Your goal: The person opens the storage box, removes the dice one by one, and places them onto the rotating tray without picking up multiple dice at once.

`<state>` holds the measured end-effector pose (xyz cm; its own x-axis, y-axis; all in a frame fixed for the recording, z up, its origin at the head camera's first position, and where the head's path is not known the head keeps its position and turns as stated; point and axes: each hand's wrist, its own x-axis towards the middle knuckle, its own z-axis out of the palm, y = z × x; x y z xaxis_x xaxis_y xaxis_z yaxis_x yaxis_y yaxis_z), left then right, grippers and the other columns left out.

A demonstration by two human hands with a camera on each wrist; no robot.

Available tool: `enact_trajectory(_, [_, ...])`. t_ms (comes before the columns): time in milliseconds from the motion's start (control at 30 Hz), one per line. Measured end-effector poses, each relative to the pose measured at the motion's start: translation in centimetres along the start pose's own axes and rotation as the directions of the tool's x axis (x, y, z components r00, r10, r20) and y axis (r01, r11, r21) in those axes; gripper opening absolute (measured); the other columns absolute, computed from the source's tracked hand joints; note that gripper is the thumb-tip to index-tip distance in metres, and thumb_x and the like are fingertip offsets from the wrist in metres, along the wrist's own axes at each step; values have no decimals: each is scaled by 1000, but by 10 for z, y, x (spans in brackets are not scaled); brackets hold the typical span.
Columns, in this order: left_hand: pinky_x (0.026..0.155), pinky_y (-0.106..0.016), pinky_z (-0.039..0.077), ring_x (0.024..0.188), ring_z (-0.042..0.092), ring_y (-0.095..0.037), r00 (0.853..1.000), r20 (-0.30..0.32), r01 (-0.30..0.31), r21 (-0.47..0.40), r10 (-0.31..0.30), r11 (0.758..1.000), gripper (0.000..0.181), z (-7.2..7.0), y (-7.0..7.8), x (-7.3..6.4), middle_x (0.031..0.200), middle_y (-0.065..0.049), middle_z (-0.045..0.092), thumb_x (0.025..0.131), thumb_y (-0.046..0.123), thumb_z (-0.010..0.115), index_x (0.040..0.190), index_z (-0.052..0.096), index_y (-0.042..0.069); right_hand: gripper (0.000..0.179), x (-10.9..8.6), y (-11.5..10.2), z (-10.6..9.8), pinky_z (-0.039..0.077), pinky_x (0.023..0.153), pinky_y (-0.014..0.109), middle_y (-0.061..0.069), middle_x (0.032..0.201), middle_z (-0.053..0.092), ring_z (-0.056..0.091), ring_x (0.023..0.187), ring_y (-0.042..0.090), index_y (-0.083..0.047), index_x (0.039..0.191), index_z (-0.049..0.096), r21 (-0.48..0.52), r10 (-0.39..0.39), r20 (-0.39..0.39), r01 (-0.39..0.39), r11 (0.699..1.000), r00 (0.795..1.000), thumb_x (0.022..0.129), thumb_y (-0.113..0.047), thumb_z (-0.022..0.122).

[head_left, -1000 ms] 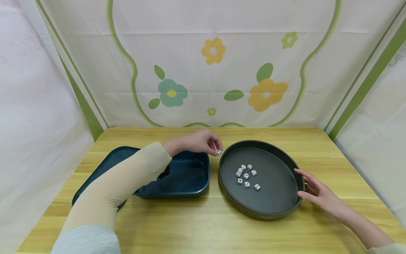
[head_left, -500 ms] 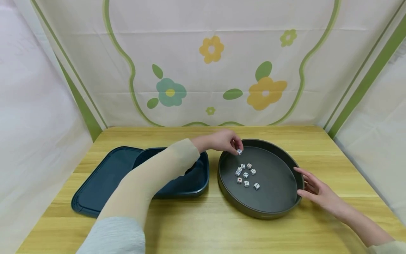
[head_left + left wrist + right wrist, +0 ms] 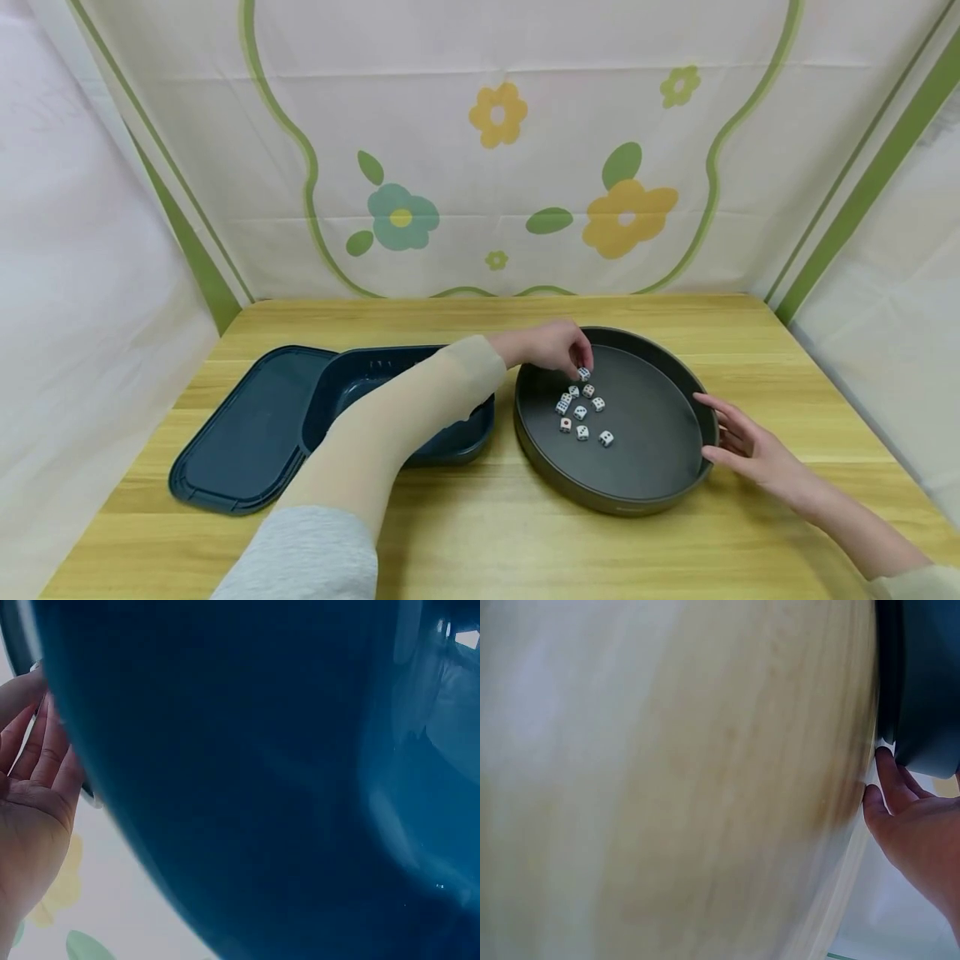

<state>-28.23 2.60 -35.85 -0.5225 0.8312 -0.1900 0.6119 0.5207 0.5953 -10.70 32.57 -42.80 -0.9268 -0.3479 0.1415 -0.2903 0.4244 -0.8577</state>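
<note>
Over the back left part of a round dark pan [image 3: 637, 467], my left hand [image 3: 557, 345] pinches a white die [image 3: 583, 374] between thumb and fingers. Below it, several white dice [image 3: 580, 412] lie grouped on the pan's floor, one showing a red dot. My right hand [image 3: 761, 457] rests against the pan's right rim, fingers fairly straight. In the left wrist view, the left hand [image 3: 34, 817] appears at the left edge, its fingertips partly hidden. The right wrist view has the right hand [image 3: 922, 832] beside the dark pan wall [image 3: 930, 697].
A dark blue rectangular box [image 3: 468, 446] stands left of the pan, partly hidden under my left sleeve. Its flat blue lid [image 3: 240, 433] lies at the far left, touching the box. All rest on a wooden table [image 3: 525, 550] before a flowered cloth [image 3: 450, 142].
My left hand has carried the die rightward from beside the pan's left rim to over its inside, then lower toward the other dice. The right hand has stayed at the rim.
</note>
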Motion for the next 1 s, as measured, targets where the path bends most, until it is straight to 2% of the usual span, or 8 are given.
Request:
enact_trajectory(100, [71,-16,48,82,61,-8,1000,1,6,-15,-6,1000,14,1,-1,0,88,0,68,83,-2,75,96,72,3,68,1,0,0,34,91,6,-29,140,31,34,121,-17,-10,154,25,-2,0,2,0,1000,1000,95,2,58])
enact_trajectory(300, [74,-18,48,84,62,-11,999,-3,-39,-62,39,997,18,-3,-4,-5,97,-10,70,83,-6,72,101,70,-4,69,2,1,0,34,91,5,-25,144,30,33,121,-18,-12,154,25,-11,-3,5,3,1000,1000,95,2,58])
enact_trajectory(467, [76,-18,49,86,63,-12,997,-10,-80,-81,80,993,20,-10,-3,-14,104,-15,69,84,-4,72,104,69,-6,70,1,4,-3,34,91,5,-19,148,29,32,121,-19,-14,154,25,-26,5,3,-5,1000,1000,95,2,58])
enact_trajectory(567, [75,-18,49,84,63,-11,994,-26,-109,-80,107,991,21,-13,-4,-22,105,-16,69,85,-1,72,105,70,-5,70,-1,4,-5,34,90,5,-23,145,29,32,120,-19,-13,154,24,-31,16,6,-16,999,1000,95,2,58])
enact_trajectory(733, [74,-19,49,81,61,-11,990,-59,-130,-82,126,988,19,-19,-1,-42,104,-13,69,86,2,73,104,71,0,70,-5,6,-8,35,89,6,-24,143,29,33,119,-19,-13,154,25,-30,41,3,-41,999,999,95,2,58])
enact_trajectory(900, [78,-21,50,85,62,-11,988,-98,-130,-163,115,978,20,-21,-1,-72,104,-10,69,86,3,73,105,70,0,69,-6,5,-11,37,87,6,-23,143,29,34,116,-19,-16,155,26,-54,62,-21,-63,997,998,96,0,57])
enact_trajectory(1000, [81,-22,50,86,63,-12,982,-156,-143,-210,111,967,20,-20,-6,-91,103,-10,69,86,3,73,105,70,-2,68,-3,2,-13,38,86,8,-23,142,32,36,116,-17,-13,154,26,-48,45,-36,-47,998,998,96,2,56])
